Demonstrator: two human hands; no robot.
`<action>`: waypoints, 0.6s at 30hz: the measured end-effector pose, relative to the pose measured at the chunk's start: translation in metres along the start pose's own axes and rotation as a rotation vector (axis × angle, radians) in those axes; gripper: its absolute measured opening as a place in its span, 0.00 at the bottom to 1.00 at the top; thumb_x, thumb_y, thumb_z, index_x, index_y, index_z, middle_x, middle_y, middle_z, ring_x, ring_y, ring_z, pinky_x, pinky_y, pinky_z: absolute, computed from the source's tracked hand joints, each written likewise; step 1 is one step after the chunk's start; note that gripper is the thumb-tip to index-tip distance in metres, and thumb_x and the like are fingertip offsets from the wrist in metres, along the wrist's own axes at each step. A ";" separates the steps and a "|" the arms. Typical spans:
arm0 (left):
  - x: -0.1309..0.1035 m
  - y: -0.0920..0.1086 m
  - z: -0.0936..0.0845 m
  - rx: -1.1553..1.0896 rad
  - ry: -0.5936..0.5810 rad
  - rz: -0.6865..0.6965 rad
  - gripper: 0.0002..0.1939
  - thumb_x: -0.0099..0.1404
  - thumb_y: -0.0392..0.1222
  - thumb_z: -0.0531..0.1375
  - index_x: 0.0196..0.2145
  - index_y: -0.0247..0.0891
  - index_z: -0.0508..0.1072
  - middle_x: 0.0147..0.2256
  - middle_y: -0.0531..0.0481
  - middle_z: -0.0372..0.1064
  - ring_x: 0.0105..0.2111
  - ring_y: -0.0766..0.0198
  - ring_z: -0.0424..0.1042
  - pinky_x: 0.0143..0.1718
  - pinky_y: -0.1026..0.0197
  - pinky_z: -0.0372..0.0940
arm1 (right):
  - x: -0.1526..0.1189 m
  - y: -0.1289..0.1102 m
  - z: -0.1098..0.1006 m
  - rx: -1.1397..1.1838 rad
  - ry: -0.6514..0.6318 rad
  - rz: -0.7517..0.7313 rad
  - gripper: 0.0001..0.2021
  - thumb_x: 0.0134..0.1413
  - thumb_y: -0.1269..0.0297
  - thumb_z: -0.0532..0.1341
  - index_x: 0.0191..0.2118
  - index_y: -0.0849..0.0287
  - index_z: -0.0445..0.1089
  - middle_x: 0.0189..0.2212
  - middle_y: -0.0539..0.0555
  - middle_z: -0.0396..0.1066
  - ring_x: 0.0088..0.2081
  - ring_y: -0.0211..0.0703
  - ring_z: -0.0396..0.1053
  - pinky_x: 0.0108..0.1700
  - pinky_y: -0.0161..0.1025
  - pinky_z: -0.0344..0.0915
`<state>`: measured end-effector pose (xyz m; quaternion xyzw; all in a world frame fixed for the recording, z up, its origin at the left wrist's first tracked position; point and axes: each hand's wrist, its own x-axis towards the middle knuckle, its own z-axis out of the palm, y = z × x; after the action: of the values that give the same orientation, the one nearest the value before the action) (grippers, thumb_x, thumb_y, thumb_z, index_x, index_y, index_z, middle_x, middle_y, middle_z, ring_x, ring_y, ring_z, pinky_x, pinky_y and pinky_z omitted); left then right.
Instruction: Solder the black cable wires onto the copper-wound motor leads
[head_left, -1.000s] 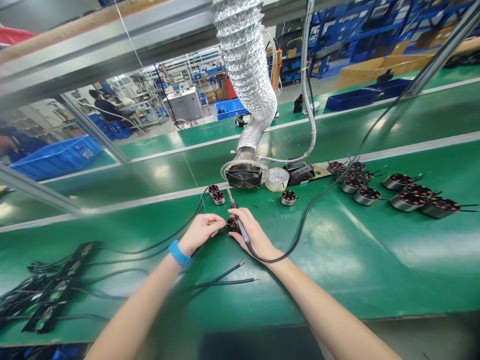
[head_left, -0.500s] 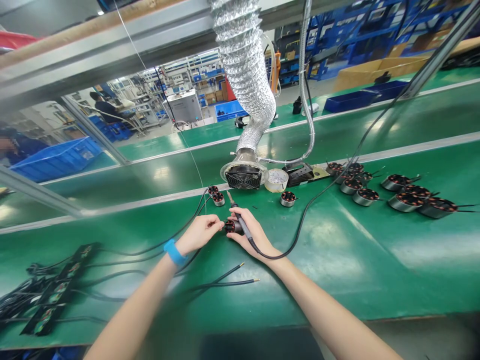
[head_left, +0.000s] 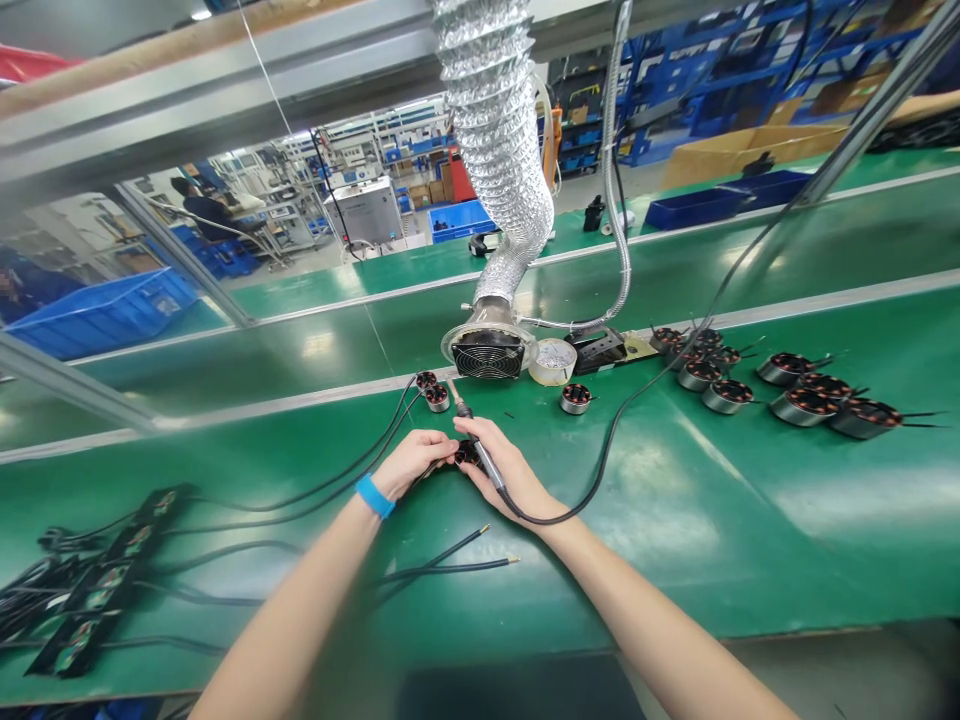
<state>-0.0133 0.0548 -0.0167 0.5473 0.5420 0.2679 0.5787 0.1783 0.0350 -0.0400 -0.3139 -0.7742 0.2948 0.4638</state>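
My right hand (head_left: 504,468) is closed round a soldering iron (head_left: 486,460), whose tip points up and away, and its fingers also touch a small motor part (head_left: 466,453) with copper windings. From the left, my left hand (head_left: 416,458), with a blue wristband, pinches at the edge of the same part; a dark cable runs beneath this hand. Just beyond, two motor parts (head_left: 436,398) with cables attached stand on the green bench (head_left: 645,540). Another motor part (head_left: 575,398) sits to the right, near a round white container (head_left: 553,361).
A fume fan (head_left: 488,357) hangs on a silver duct (head_left: 495,130). Several motor parts (head_left: 727,396) stand at the right. Cables and a black strip of boards (head_left: 112,575) lie at the left. Two cable ends (head_left: 480,565) lie near my forearms. A seated person (head_left: 206,210) is far off.
My left hand has turned slightly and come closer to my right hand. The motor part between them has tilted and is more covered by fingers. The iron's tip has shifted slightly left.
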 end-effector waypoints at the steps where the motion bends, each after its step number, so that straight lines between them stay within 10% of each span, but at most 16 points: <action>1: 0.001 0.000 0.000 0.000 -0.010 -0.007 0.23 0.54 0.60 0.65 0.22 0.35 0.69 0.17 0.59 0.56 0.16 0.73 0.50 0.20 0.64 0.41 | 0.000 -0.001 0.000 -0.003 -0.027 -0.009 0.30 0.58 0.77 0.58 0.64 0.50 0.56 0.57 0.58 0.63 0.58 0.46 0.66 0.60 0.46 0.65; 13: -0.002 -0.002 0.000 0.095 0.044 0.011 0.23 0.54 0.60 0.65 0.22 0.34 0.71 0.18 0.56 0.59 0.19 0.71 0.52 0.22 0.64 0.44 | -0.009 0.003 0.007 -0.116 0.000 0.026 0.22 0.62 0.75 0.57 0.59 0.52 0.61 0.48 0.57 0.69 0.47 0.46 0.73 0.51 0.45 0.72; 18: -0.019 0.001 0.009 0.337 0.207 0.240 0.21 0.59 0.57 0.64 0.41 0.36 0.77 0.32 0.50 0.71 0.28 0.66 0.63 0.29 0.63 0.56 | -0.009 0.000 0.007 -0.022 0.063 0.009 0.24 0.59 0.76 0.58 0.59 0.52 0.61 0.51 0.57 0.69 0.52 0.45 0.71 0.56 0.45 0.69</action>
<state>-0.0096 0.0352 -0.0109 0.6664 0.5667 0.2952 0.3843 0.1753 0.0271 -0.0476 -0.3314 -0.7612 0.2783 0.4831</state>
